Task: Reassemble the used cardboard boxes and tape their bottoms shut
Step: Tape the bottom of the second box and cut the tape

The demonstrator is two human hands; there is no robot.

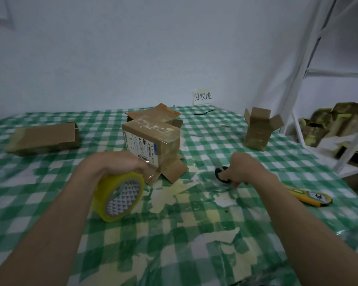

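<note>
My left hand [114,165] grips a yellow tape roll [118,196] from above, its tape strip stretched to the labelled cardboard box [151,141] standing at the table's middle with its flaps spread on the cloth. My right hand [241,169] curls around the black handles of scissors [221,174] lying on the table, to the right of that box. A flattened box [43,139] lies at the far left. A small upright box [257,129] with open top flaps stands at the back right.
The table carries a green checked cloth [194,234], torn in patches. A yellow utility knife [308,196] lies by my right forearm. A paper sign [202,97] leans on the wall. A white shelf [327,129] at right holds several taped boxes.
</note>
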